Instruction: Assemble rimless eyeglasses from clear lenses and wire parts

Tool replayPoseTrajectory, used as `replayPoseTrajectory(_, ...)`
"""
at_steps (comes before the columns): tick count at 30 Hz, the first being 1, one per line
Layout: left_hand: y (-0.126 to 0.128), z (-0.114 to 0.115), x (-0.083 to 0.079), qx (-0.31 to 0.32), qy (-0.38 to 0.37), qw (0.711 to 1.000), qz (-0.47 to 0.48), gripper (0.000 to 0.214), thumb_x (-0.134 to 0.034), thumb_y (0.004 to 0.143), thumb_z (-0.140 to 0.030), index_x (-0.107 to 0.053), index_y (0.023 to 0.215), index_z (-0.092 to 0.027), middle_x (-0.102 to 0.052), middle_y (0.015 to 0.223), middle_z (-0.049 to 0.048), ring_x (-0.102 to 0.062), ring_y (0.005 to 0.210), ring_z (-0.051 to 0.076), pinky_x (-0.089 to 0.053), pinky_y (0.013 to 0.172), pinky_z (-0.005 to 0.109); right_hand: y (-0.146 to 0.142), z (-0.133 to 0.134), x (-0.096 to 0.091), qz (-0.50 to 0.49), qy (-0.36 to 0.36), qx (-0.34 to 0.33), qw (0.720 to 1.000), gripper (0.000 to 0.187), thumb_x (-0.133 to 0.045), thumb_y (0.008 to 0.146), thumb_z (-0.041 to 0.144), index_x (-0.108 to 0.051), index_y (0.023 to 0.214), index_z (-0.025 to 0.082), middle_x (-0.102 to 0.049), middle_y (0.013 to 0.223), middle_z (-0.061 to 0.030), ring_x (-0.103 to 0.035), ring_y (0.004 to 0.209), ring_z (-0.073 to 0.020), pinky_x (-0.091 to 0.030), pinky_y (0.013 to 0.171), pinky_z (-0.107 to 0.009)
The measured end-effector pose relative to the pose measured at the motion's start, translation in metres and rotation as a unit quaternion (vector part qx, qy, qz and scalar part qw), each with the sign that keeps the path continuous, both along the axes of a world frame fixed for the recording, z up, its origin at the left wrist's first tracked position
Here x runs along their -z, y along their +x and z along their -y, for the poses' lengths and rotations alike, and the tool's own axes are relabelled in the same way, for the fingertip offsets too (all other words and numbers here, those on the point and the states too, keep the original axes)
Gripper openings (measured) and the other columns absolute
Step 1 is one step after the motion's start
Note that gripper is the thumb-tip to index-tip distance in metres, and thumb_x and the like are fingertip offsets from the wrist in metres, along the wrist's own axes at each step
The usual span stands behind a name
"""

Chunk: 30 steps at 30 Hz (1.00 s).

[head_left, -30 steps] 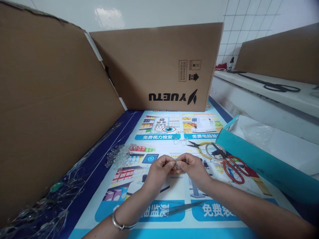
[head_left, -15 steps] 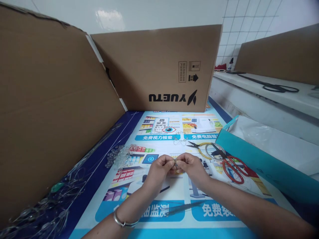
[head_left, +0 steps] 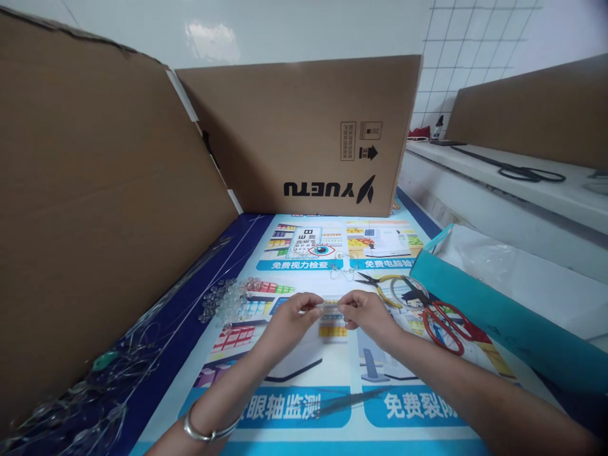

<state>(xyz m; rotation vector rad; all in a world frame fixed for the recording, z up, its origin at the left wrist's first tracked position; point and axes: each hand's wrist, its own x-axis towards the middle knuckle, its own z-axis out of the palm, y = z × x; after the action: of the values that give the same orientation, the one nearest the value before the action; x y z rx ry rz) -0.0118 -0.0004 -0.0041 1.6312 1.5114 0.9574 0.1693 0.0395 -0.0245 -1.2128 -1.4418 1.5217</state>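
Observation:
Over the middle of the printed mat, my left hand (head_left: 295, 320) is closed in a pinch, thumb against forefinger. Facing it across a small gap, my right hand (head_left: 365, 315) pinches too. What the fingertips hold is too small and faint to make out. Clear beads (head_left: 228, 303) lie in a loose pile left of my left hand. Beyond the hands rests a thin wire piece with small beads (head_left: 342, 266). Yellow-handled pliers (head_left: 380, 285) and red-handled scissors (head_left: 441, 323) lie by my right hand. A bundle of thin wires (head_left: 349, 402) lies in front of me.
Cardboard panels (head_left: 294, 133) stand at the back and left. At right is a teal box (head_left: 475, 304) with clear plastic inside. Tangled wire pieces (head_left: 85, 405) lie along the left edge. Black scissors (head_left: 527, 172) rest on a white ledge (head_left: 484, 163).
My hands were together with fingertips touching; now they are a little apart. My left hand and forearm have shifted left. The tools and beads lie as before.

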Motion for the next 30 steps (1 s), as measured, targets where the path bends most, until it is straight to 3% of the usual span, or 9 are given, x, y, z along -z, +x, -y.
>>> replayPoseTrajectory(4,-0.002,0.014,-0.027,0.097,0.011,0.978,-0.183,0.018,-0.046,0.081,-0.025,-0.063,0.080,-0.020,-0.066,0.082,0.0026,-0.059,0.078,0.018,-0.043,0.070,0.027,-0.004,-0.004,0.004,0.001,0.003,0.014,1.000,0.024,-0.066,0.062,0.028,-0.063,0.082,0.015,-0.057,0.066,0.0007,-0.055,0.058,-0.0121,-0.051,0.051,-0.027)
replayPoseTrajectory(9,0.029,0.050,-0.039,0.204,-0.011,0.900,-0.385,0.014,-0.053,0.078,-0.029,-0.063,0.075,-0.019,-0.067,0.081,0.0054,-0.063,0.070,0.023,-0.045,0.060,0.030,-0.001,-0.003,0.003,-0.034,0.017,0.020,0.999,0.028,-0.064,0.065,0.031,-0.061,0.089,0.017,-0.056,0.077,-0.0001,-0.055,0.073,-0.0137,-0.053,0.061,-0.029)
replayPoseTrajectory(12,0.047,0.063,-0.041,0.265,-0.004,0.863,-0.430,0.014,-0.058,0.076,-0.028,-0.062,0.082,-0.017,-0.066,0.087,0.0080,-0.063,0.073,0.026,-0.048,0.061,0.033,0.003,-0.002,0.002,-0.046,0.023,0.015,0.999,0.023,-0.063,0.068,0.031,-0.061,0.085,0.017,-0.055,0.075,0.0004,-0.053,0.072,-0.0131,-0.053,0.062,-0.029)
replayPoseTrajectory(18,0.059,0.064,-0.048,0.333,-0.069,0.819,-0.462,0.016,-0.047,0.082,-0.020,-0.061,0.088,-0.014,-0.064,0.093,0.0114,-0.062,0.080,0.027,-0.051,0.063,0.035,0.006,0.001,0.001,-0.054,0.023,-0.005,0.998,0.018,-0.061,0.070,0.029,-0.061,0.083,0.016,-0.057,0.073,0.0002,-0.055,0.069,-0.0125,-0.052,0.063,-0.029)
replayPoseTrajectory(24,0.057,0.067,-0.047,0.367,-0.048,0.808,-0.459,0.020,-0.043,0.082,-0.016,-0.058,0.094,-0.013,-0.064,0.093,0.0140,-0.062,0.080,0.028,-0.048,0.062,0.036,0.008,0.002,0.000,-0.053,0.025,-0.024,0.998,0.018,-0.060,0.071,0.030,-0.061,0.083,0.016,-0.058,0.072,0.0005,-0.056,0.067,-0.0118,-0.050,0.060,-0.026)
replayPoseTrajectory(30,0.040,0.065,-0.048,0.334,-0.037,0.868,-0.366,0.012,-0.043,0.083,-0.020,-0.055,0.087,-0.018,-0.067,0.081,0.0069,-0.062,0.066,0.022,-0.034,0.049,0.025,0.010,0.003,-0.009,-0.001,0.026,-0.049,0.998,0.019,-0.060,0.071,0.031,-0.061,0.083,0.016,-0.056,0.063,0.0022,-0.051,0.052,-0.0081,-0.044,0.048,-0.020)
